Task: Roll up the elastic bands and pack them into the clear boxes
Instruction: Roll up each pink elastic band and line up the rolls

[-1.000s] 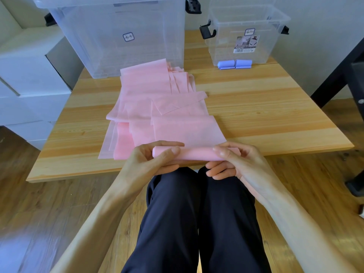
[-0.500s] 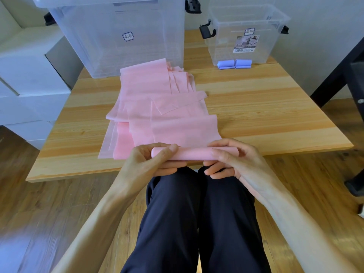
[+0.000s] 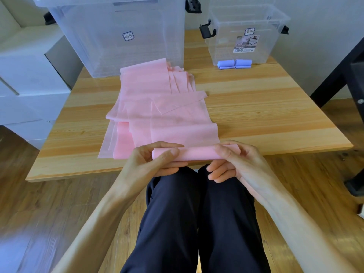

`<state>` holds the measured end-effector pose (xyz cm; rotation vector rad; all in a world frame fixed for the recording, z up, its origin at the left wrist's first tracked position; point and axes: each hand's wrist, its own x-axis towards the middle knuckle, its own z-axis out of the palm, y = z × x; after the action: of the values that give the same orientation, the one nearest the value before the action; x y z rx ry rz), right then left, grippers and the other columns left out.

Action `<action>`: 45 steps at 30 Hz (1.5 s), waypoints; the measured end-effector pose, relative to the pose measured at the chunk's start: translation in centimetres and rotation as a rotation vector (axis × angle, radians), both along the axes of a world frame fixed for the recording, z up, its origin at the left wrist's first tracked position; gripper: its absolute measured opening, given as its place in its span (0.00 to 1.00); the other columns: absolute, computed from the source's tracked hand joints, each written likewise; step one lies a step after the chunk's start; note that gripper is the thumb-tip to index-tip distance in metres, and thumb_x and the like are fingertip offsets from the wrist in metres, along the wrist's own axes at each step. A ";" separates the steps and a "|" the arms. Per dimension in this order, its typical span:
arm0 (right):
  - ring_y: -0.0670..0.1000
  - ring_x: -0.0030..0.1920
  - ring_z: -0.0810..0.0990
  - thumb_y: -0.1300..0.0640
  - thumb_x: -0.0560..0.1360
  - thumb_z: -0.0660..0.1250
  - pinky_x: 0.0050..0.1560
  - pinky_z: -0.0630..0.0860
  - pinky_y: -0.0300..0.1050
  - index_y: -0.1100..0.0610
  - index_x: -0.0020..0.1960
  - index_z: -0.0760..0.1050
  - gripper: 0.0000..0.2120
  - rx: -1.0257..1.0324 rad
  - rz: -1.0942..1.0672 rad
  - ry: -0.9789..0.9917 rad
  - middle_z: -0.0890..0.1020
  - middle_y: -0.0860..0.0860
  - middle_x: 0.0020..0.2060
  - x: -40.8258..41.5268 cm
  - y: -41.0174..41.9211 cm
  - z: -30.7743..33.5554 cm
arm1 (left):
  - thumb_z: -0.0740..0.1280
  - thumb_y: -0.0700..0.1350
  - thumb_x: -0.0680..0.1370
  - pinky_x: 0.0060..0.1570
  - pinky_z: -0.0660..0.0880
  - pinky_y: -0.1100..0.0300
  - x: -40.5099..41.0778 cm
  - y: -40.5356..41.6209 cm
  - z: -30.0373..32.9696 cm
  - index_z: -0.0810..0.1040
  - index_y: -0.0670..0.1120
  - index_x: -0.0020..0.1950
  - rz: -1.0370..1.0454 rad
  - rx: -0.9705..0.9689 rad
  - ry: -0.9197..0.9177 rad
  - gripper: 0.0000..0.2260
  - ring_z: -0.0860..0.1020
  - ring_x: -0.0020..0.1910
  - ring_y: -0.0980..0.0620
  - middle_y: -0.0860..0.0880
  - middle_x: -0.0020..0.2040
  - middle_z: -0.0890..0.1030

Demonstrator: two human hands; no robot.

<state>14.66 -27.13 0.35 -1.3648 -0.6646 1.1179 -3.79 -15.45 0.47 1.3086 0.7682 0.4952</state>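
Observation:
A partly rolled pink elastic band point(image 3: 197, 153) lies across the table's near edge, its loose length running back over a pile of flat pink bands point(image 3: 157, 99). My left hand point(image 3: 151, 160) pinches the roll's left end between thumb and fingers. My right hand point(image 3: 236, 160) pinches its right end. A large clear box point(image 3: 118, 40) with its lid on stands at the back left. A smaller open clear box point(image 3: 246, 36) stands at the back right, with two rolled blue bands point(image 3: 234, 64) at its base; whether they lie inside it I cannot tell.
The wooden table point(image 3: 266, 115) has bare surface to the right of the pink pile. White cabinets point(image 3: 23, 75) stand at the left. A black frame point(image 3: 344, 75) stands at the right. My dark-trousered legs point(image 3: 197, 223) are below the table edge.
The roll has turned further and grown slightly, moving a little toward the pile. The loose pink length in front of it has shortened. Both hands keep their grip on the ends.

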 end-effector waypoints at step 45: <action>0.59 0.38 0.86 0.52 0.69 0.72 0.36 0.82 0.43 0.59 0.53 0.81 0.15 0.027 0.014 -0.013 0.85 0.62 0.40 -0.5 -2.1 -0.3 | 0.65 0.51 0.74 0.45 0.81 0.64 -0.3 -1.9 -0.2 0.81 0.43 0.55 0.004 -0.009 -0.003 0.16 0.85 0.50 0.50 0.45 0.47 0.87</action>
<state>14.16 -29.19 0.07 -1.3471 -0.6970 1.1087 -4.11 -17.34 0.29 1.2977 0.7704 0.4960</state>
